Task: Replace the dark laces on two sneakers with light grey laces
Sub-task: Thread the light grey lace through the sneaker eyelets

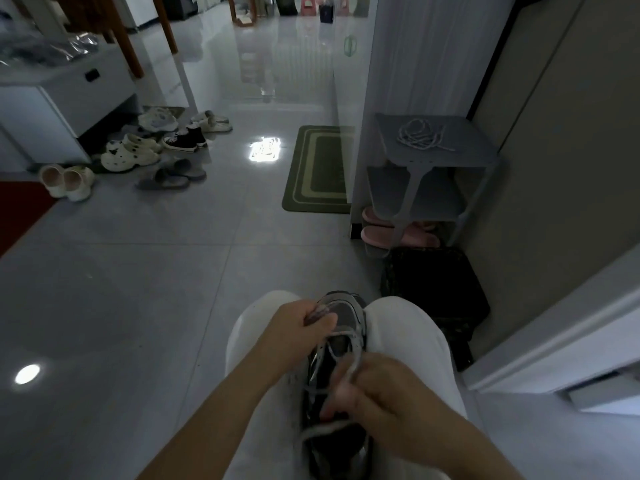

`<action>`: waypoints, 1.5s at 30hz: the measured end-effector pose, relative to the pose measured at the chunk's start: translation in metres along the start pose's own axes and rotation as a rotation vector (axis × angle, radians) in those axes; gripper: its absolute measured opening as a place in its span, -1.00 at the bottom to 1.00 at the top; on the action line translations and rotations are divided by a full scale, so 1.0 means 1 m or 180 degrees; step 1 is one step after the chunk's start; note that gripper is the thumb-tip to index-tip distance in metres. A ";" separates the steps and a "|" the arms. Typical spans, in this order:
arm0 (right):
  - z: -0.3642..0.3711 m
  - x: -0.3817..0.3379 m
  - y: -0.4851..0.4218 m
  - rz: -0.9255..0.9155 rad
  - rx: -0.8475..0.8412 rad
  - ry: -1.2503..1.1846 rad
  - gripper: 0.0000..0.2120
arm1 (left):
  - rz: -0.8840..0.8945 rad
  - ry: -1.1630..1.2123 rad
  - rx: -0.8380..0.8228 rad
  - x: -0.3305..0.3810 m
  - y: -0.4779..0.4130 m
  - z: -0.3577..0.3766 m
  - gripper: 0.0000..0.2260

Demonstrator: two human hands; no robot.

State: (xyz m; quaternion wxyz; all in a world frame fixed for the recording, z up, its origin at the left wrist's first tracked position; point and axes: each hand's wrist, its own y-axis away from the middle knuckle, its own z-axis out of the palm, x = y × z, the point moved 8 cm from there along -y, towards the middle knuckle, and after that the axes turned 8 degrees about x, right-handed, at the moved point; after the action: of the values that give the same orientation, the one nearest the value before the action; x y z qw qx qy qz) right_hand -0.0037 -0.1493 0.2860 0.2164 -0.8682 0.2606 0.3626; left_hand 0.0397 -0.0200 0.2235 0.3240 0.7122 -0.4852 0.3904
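Left hand [301, 323] is closed over the toe end of the sneaker [341, 317], with the fingers curled round its left side and the thumb laid across the top. Right hand [377, 386] is positioned nearer the camera, over the middle of the shoe; its fingers are curled and a strand of the light grey lace [349, 344] is pinched in them, although the hand is blurred and the exact finger placement cannot be made out. The sneaker, dark with grey panels, is lodged lengthwise between the two knees, which are covered in white trousers [415, 341], with the toe pointed away from the wearer. The light grey lace is seen threaded across the upper eyelets, and a loose loop of it is draped over the heel end. A coiled lace [420, 136], also light in colour, is laid on the top shelf of a grey shoe rack [433, 162] to the right, well apart from the hands. Pink slippers [377, 233] are stored on the lowest level of the rack, and a black bag [433, 282] is placed just in front of it on the tiled floor [156, 289]. A green mat [320, 168] is located left of the rack. White clogs [128, 154] and black high-tops [185, 140] are grouped on the floor at far left.
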 end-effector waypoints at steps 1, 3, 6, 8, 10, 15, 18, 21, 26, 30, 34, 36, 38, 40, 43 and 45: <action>-0.006 0.016 -0.010 0.0157 0.0298 0.0209 -0.40 | -0.0097 0.0053 0.0226 -0.009 -0.004 -0.007 -0.68; -0.016 0.058 -0.026 0.0711 0.0766 0.0703 -0.46 | -0.0296 -0.0013 0.0550 -0.027 -0.009 -0.015 -0.66; -0.010 0.106 -0.042 0.1274 0.0776 0.0891 -0.75 | -0.0287 -0.0223 0.0312 -0.038 -0.008 -0.004 -0.73; 0.000 0.115 -0.049 0.1210 0.0529 0.0971 -0.87 | -0.0142 -0.0308 0.0045 -0.036 -0.006 0.010 -0.83; 0.008 0.114 -0.052 0.1073 0.0359 0.1012 -0.88 | -0.0039 -0.0581 -0.0063 -0.033 -0.005 0.019 -0.85; 0.010 0.122 -0.046 0.1125 0.0445 0.0999 -0.79 | 0.0376 -0.1336 0.0022 -0.022 -0.011 0.026 -0.88; 0.011 0.121 -0.045 0.1158 0.0519 0.0976 -0.81 | 0.0623 -0.1758 0.0098 -0.018 -0.011 0.031 -0.90; 0.006 0.121 -0.045 0.1242 0.0635 0.1037 -0.82 | 0.0702 -0.1907 0.0162 -0.015 -0.012 0.033 -0.89; 0.002 0.117 -0.037 0.1282 0.0707 0.1062 -0.85 | 0.0800 -0.1970 0.0131 -0.007 -0.017 0.042 -0.88; -0.001 0.121 -0.031 0.1425 0.0753 0.0905 -0.82 | 0.0929 -0.1994 0.0141 0.007 -0.020 0.046 -0.88; -0.006 0.121 -0.023 0.1763 0.0857 0.0693 -0.71 | 0.0843 -0.2040 -0.0111 0.007 -0.027 0.049 -0.88; -0.002 0.113 -0.020 0.1833 0.0683 0.0708 -0.71 | 0.0714 -0.1895 -0.0248 0.001 -0.031 0.048 -0.89; 0.008 0.103 -0.018 0.1796 0.0251 0.0925 -0.71 | 0.0738 -0.1726 -0.0254 -0.002 -0.032 0.046 -0.90; 0.013 0.100 -0.017 0.1830 -0.0023 0.1247 -0.73 | 0.0766 -0.1502 -0.0240 -0.005 -0.030 0.044 -0.93; 0.007 0.094 -0.014 0.1864 -0.0191 0.1635 -0.68 | 0.0704 -0.1205 -0.0206 -0.012 -0.025 0.042 -0.90; 0.007 0.085 -0.010 0.1796 -0.0375 0.1787 -0.63 | 0.0619 -0.1022 -0.0151 -0.015 -0.023 0.040 -0.88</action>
State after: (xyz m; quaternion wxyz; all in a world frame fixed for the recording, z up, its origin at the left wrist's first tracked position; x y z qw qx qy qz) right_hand 0.0495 -0.1628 0.2206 -0.0215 -0.8388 0.5166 0.1707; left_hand 0.0680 -0.0401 0.1892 0.2199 0.7072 -0.6063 0.2897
